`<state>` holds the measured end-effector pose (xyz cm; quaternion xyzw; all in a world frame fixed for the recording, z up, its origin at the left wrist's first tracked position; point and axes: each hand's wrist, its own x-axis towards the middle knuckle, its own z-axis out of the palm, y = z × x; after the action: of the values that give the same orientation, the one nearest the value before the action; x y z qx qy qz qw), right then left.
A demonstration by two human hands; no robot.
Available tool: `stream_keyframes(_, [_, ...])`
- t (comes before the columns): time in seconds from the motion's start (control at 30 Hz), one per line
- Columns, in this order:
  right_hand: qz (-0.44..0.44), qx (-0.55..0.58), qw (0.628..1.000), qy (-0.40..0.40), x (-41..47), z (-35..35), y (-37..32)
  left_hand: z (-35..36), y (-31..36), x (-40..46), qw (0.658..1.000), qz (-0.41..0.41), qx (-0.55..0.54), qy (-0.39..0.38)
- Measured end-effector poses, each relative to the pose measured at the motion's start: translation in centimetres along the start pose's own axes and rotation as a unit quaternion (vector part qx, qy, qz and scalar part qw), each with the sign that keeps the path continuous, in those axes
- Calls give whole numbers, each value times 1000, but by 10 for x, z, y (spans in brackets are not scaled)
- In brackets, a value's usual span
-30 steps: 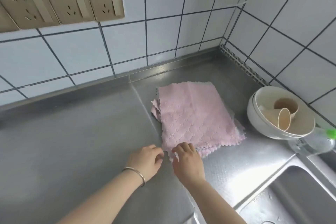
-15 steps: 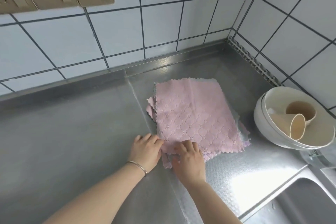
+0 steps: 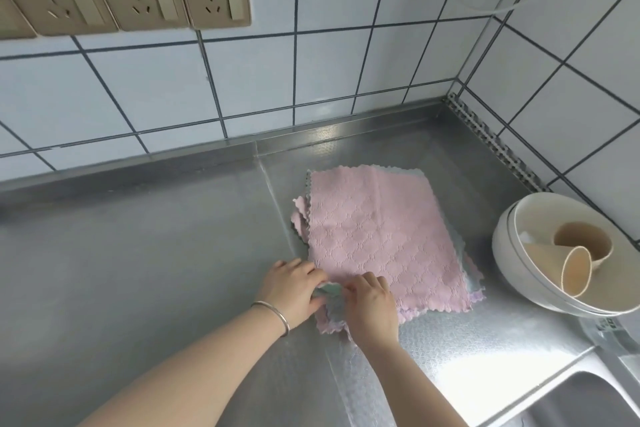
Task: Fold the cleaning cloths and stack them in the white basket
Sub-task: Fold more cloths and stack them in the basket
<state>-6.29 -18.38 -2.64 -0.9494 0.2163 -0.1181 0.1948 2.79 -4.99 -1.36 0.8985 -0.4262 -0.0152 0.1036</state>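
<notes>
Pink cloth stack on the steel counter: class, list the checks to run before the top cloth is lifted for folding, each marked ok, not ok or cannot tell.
1. Pile of pink quilted cleaning cloths lies flat on the steel counter: ok.
2. Left hand at the near corner: ok.
3. Right hand at the same corner: ok.
4. Only one layer pinched: cannot tell.
5. White basket in view: not ok.
6. White bowl holding beige cups stands apart from the pile: ok.

head cam: one wide-angle view only | looks forward and steeply down from above the desk point(image 3: 145, 253) | close range, at arm's reach | faces tiled wall corner point(image 3: 453, 87) | no second view
</notes>
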Motion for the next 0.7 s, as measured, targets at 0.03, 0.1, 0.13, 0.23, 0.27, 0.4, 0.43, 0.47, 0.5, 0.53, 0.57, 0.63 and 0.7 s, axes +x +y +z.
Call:
stream_keyframes(0.03, [-19,-6,1000,16,1,-2,-1,0,1,1,1000,1,-10,9])
stream_keyframes(0.1, [-53,-23,998,31,1,-5,-3,-4,3,3,998,-8,-41,46])
stream_keyframes(0.13, [-73,-38,996,27,0,-8,-2,-8,4,3,997,-15,-53,62])
stream_keyframes(0.23, [-72,-98,992,19,4,-15,12,-23,2,3,993,-32,-77,80])
stream_keyframes(0.27, [-65,-112,991,25,7,-22,19,-31,2,1,991,-48,-91,91])
stream_keyframes(0.4, [-53,-108,990,72,27,-60,29,-73,-12,-6,969,-100,-164,154])
stream_keyframes(0.43, [-60,-100,989,94,33,-72,27,-87,-17,-8,965,-111,-173,165])
stream_keyframes(0.47, [-68,-91,987,117,39,-85,24,-102,-21,-13,960,-116,-179,183])
stream_keyframes(0.5, [-75,-83,985,134,44,-97,18,-117,-26,-19,955,-118,-180,203])
stream_keyframes(0.53, [-76,-74,984,142,48,-108,13,-131,-32,-25,951,-121,-181,222])
stream_keyframes(0.57, [-75,-58,985,141,51,-119,7,-144,-38,-35,946,-127,-183,237])
stream_keyframes(0.63, [-64,-16,991,117,54,-139,-11,-168,-51,-57,937,-133,-188,261])
stream_keyframes(0.7, [-27,43,998,46,52,-156,-37,-189,-65,-86,935,-134,-191,268])
